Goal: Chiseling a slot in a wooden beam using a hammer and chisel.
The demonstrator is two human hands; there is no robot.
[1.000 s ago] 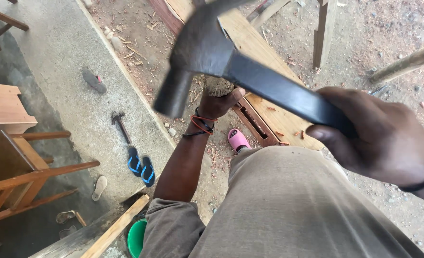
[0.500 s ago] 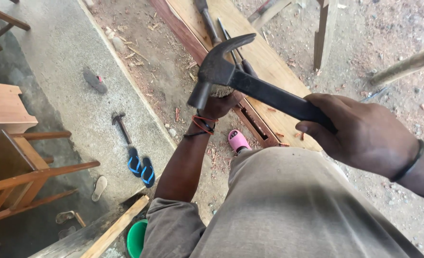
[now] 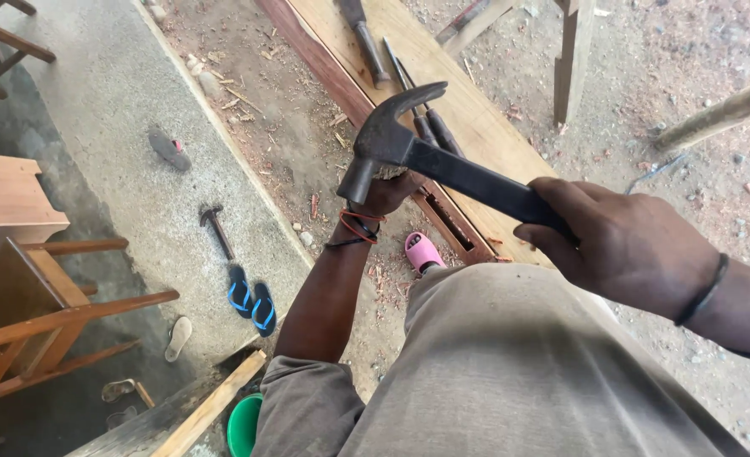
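Dusty dirt floor scattered with wood chips, a grey concrete strip (image 3: 96, 101) running along your left, and a long pale wooden plank (image 3: 442, 93) lying across the ground ahead of you. Your black steel claw hammer (image 3: 396, 148) has dropped from its high raise of a second ago and its head now sits right over your left hand (image 3: 387, 190). That means the blow is landing where that hand holds something small, too hidden to name, at the reddish grooved wooden rail (image 3: 451, 224). Your right hand (image 3: 624, 250) is wrapped tight around the hammer's handle; the left is closed down low, its grip mostly covered by the hammer head. Dark-handled chisels (image 3: 425, 118) lie on the plank just beyond. A pink sandal (image 3: 423, 251) is planted beside the rail. On the concrete, a smaller hammer (image 3: 216, 228) and blue flip-flops (image 3: 252, 300) lie well apart from the work. Your fingers sit very near the strike point.
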